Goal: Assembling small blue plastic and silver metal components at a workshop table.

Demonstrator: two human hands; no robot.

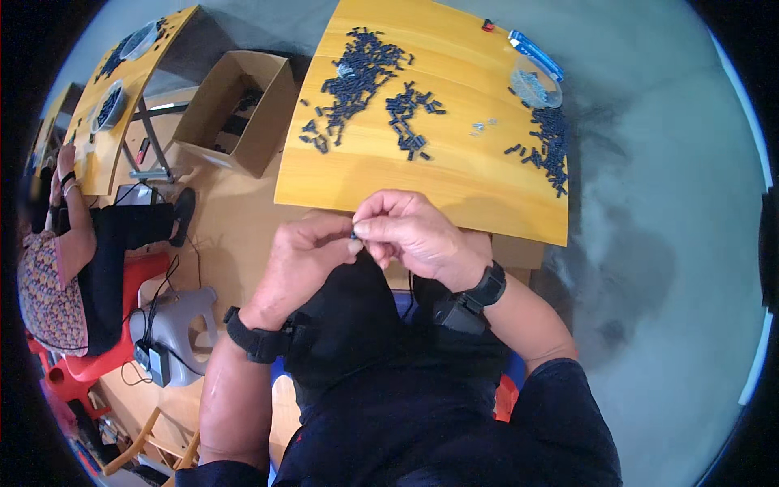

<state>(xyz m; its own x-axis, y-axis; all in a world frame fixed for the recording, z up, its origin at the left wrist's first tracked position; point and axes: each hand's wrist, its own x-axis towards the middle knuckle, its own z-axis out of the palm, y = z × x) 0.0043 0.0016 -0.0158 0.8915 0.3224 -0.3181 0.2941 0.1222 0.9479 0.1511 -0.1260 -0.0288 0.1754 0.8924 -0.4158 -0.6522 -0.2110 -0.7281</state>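
Over my lap, just off the table's near edge, my left hand (pixel 312 247) and my right hand (pixel 410 231) meet fingertip to fingertip. Between them is a small dark piece (pixel 355 235), pinched from both sides and mostly hidden by the fingers. It resembles the small black cylindrical pieces (pixel 365 73) heaped on the wooden table (pixel 479 187), but its exact kind is too small to make out. A second cluster of black pieces (pixel 406 122) lies nearer to me, and another heap (pixel 552 146) runs along the right edge. Several tiny clear or silvery bits (pixel 483 126) lie between them.
A clear plastic tub (pixel 537 85) and a blue-and-white box (pixel 535 55) stand at the table's far right. An open cardboard box (pixel 235 114) sits on the floor to the left. Beyond it a seated person (pixel 61 268) works at another table (pixel 105 154) by a grey stool (pixel 178 325).
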